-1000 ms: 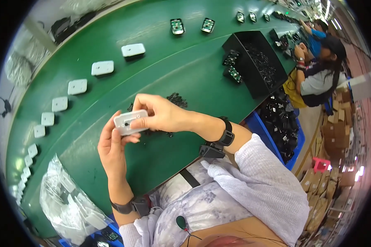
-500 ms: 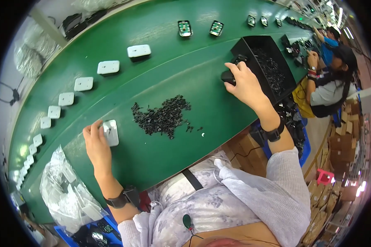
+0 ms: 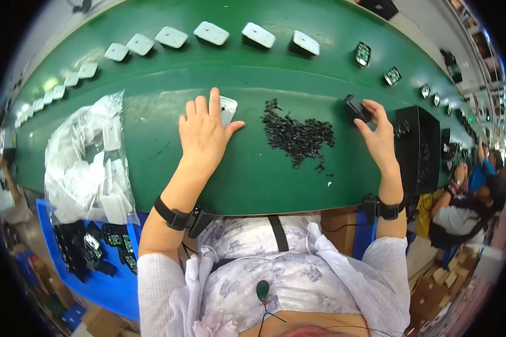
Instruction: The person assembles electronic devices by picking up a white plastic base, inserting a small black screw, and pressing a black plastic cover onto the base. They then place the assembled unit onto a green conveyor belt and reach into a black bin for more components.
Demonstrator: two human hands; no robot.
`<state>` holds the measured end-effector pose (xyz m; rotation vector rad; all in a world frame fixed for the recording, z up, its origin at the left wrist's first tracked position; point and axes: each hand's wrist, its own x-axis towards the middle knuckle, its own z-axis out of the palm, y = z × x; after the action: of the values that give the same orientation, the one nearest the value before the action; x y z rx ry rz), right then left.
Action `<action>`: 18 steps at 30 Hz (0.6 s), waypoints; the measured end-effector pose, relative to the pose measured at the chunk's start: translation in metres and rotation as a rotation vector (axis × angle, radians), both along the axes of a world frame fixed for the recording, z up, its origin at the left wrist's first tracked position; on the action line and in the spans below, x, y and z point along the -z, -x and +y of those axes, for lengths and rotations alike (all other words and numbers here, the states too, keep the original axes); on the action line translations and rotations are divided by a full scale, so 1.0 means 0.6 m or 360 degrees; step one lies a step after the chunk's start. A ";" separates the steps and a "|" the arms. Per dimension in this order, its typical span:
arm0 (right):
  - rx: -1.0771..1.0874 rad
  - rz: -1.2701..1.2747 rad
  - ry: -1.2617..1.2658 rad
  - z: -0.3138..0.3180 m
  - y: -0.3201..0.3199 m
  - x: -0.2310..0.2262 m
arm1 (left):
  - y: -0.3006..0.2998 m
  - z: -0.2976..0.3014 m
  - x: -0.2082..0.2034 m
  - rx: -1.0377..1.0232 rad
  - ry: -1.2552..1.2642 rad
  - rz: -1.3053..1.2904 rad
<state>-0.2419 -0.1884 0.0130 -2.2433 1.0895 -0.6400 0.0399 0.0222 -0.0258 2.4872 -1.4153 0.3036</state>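
Note:
My left hand [image 3: 204,130] lies over a small white plastic cover [image 3: 229,108], its fingers stretched out and thumb spread to the right. The hand hides most of that cover. On the right, thumb and fingers of my right hand [image 3: 382,135] close around the near right side of a small black box-shaped housing [image 3: 354,105], which rests on the green bench [image 3: 236,168]. Between the hands spreads a pile of tiny black parts [image 3: 298,133], possibly screws.
Several white-topped units [image 3: 212,32] line the far strip, followed by black housings with green circuit boards [image 3: 362,54]. A black bin [image 3: 427,140] stands right of my right hand. At left, a clear bag [image 3: 87,163] of white covers sits above a blue crate [image 3: 84,281]. Co-workers [image 3: 469,208] sit farther right.
The whole view has swung, shifting the bench and its rows. My left hand has gone from the white cover's left edge to lying over it. My right hand stays at the black housing.

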 end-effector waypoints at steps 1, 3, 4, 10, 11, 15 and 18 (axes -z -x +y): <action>-0.0046 0.0006 0.0008 0.007 -0.018 -0.006 | -0.005 0.005 0.002 0.0050 0.0047 0.0033; -0.0215 -0.0213 -0.0190 0.035 -0.062 -0.021 | -0.015 0.021 0.007 0.0074 0.0027 0.0044; -0.0300 -0.0238 -0.0191 0.050 -0.087 -0.030 | -0.018 0.028 0.009 0.0138 0.0003 0.0050; -0.0803 -0.0307 -0.0110 0.104 -0.208 -0.041 | -0.017 0.057 -0.021 0.0086 0.0140 0.0269; -0.0863 -0.0266 -0.0088 0.108 -0.222 -0.039 | -0.016 0.059 -0.020 0.0064 0.0140 0.0279; -0.1088 -0.0318 -0.0043 0.125 -0.273 -0.027 | -0.033 0.068 -0.012 0.0298 0.0211 0.0253; -0.1301 -0.0199 0.0159 0.138 -0.304 -0.010 | -0.060 0.079 -0.005 0.0484 0.0406 0.0430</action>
<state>-0.0597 -0.1054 0.0189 -2.4148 0.0286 -0.4637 0.0757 0.0696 -0.0226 1.9907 -1.5050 0.0756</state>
